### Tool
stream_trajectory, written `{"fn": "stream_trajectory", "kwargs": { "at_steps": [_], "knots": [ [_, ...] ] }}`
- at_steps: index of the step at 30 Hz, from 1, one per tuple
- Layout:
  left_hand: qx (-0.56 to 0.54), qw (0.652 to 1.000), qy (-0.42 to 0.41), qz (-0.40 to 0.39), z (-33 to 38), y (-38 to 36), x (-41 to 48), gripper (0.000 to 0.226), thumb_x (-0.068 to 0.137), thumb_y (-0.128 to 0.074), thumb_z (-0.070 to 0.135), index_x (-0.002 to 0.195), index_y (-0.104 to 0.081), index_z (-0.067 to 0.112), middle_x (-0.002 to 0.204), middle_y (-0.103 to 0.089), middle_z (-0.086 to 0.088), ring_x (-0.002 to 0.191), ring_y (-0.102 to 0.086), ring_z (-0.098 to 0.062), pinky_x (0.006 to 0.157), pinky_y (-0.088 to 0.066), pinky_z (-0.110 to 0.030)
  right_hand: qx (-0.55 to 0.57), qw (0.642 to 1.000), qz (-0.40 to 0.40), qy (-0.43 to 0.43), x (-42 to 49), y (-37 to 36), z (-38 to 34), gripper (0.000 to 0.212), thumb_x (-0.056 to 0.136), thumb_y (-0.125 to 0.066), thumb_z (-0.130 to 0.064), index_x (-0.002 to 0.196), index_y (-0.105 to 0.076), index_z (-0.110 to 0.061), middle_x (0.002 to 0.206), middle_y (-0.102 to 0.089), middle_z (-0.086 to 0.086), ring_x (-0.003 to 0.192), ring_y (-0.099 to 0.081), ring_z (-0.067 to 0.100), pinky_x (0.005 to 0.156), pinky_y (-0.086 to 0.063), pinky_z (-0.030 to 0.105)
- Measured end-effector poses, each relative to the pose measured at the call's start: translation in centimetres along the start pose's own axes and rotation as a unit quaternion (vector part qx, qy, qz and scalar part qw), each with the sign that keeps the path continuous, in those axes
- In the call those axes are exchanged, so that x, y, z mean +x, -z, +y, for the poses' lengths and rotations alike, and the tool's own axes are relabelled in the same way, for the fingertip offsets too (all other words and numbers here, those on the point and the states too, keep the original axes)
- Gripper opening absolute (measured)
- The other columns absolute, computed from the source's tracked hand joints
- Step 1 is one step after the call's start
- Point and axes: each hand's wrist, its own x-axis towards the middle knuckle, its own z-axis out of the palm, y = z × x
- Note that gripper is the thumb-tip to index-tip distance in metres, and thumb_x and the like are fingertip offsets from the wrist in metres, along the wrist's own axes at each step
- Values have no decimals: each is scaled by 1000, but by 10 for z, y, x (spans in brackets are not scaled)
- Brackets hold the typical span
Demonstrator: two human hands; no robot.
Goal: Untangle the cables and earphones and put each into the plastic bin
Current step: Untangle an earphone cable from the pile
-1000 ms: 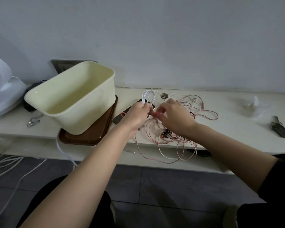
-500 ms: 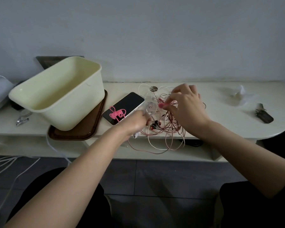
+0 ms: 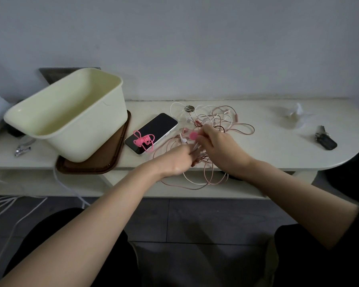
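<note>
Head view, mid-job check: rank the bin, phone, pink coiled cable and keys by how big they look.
1. bin
2. phone
3. pink coiled cable and keys: they look about alike, so I won't rank them.

Cream shelf [image 3: 267, 150] bears tray [image 3: 104, 163], phone [image 3: 160, 128], cable tangle [image 3: 233, 124], keys [image 3: 325, 140].

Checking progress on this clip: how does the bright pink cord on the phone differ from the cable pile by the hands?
The bright pink cord is wound into a tight bundle; the cable pile is a loose tangle. The cord lies untouched on the phone; the left hand and right hand grip strands of the pile. Both lie outside the bin.
</note>
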Motion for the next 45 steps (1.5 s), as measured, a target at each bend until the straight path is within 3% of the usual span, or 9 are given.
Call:
{"fn": "stream_trajectory", "kwargs": {
  "at_steps": [7, 11, 14, 19, 22, 28, 35, 40, 45],
  "knots": [
    [19, 1000, -11, -16, 0, 2, -2, 24, 102, -33, 17, 85, -49, 13, 75, -47, 2, 71, -39, -13, 72, -34, -31, 82, 995, -43, -48, 0, 6, 0, 23, 96, -49, -30, 76, -49, -20, 64, -52, -1, 47, -58, 18, 56, -43, 27],
    [44, 998, -48, -5, 4, 4, -5, 8, 99, -44, 24, 96, -50, 20, 83, -52, 7, 76, -48, -4, 66, -37, -12, 105, 992, -26, -68, 7, 9, 8, 27, 95, -53, -33, 74, -51, -16, 61, -51, -3, 43, -48, 5, 52, -40, 25],
    [135, 989, -51, 38, 1, 0, -3, 33, 95, -53, 28, 122, -46, 10, 106, -59, -3, 99, -55, -16, 85, -45, -31, 109, 991, -11, -77, 8, 8, 9, 26, 95, -53, -33, 75, -51, -16, 60, -49, -4, 50, -46, 9, 56, -40, 28],
    [289, 944, -55, 146, -8, -11, 2, 2, 96, -48, 10, 94, -47, 9, 104, -54, -12, 100, -51, -31, 83, -46, -48, 96, 991, 7, -88, 7, 2, 8, 31, 95, -52, -30, 66, -44, -26, 59, -46, -6, 56, -46, 10, 55, -36, 25],
    [303, 940, -61, 143, -14, -12, 8, 16, 92, -48, 0, 106, -53, 6, 110, -48, -11, 104, -49, -30, 83, -46, -52, 91, 992, 12, -84, 7, 1, 9, 30, 95, -53, -30, 66, -45, -27, 58, -46, -7, 55, -44, 8, 54, -34, 25],
    [230, 964, -1, 134, -12, -7, 7, 31, 97, -39, 10, 71, -35, 25, 82, -49, -5, 88, -49, -29, 87, -43, -51, 70, 994, 67, -46, 7, 7, 13, 20, 91, -58, -37, 82, -65, -20, 77, -47, -7, 62, -45, 4, 59, -35, 13],
    [301, 944, 51, 124, -7, -9, 2, 19, 92, -37, -3, 84, -36, 15, 75, -39, 0, 98, -49, -31, 91, -37, -48, 142, 987, 67, -46, 0, 16, 3, 21, 91, -55, -10, 92, -73, -21, 65, -59, -8, 49, -47, 5, 47, -37, 15],
    [442, 884, -1, 151, 6, -18, -8, 38, 82, -49, -6, 114, -45, 14, 115, -51, -4, 115, -41, -25, 85, -33, -40, 181, 976, 93, -79, 0, 1, 7, 5, 83, -70, -14, 78, -69, -13, 63, -65, -2, 51, -59, 2, 52, -47, 18],
    [494, 854, -14, 162, 6, -22, -5, 46, 79, -53, -4, 121, -43, 13, 120, -50, -2, 117, -42, -25, 83, -31, -37, 61, 992, 89, -61, 1, -2, 10, 7, 83, -68, -15, 80, -71, -9, 59, -55, -13, 55, -50, -1, 55, -38, 7]
  ]
}}
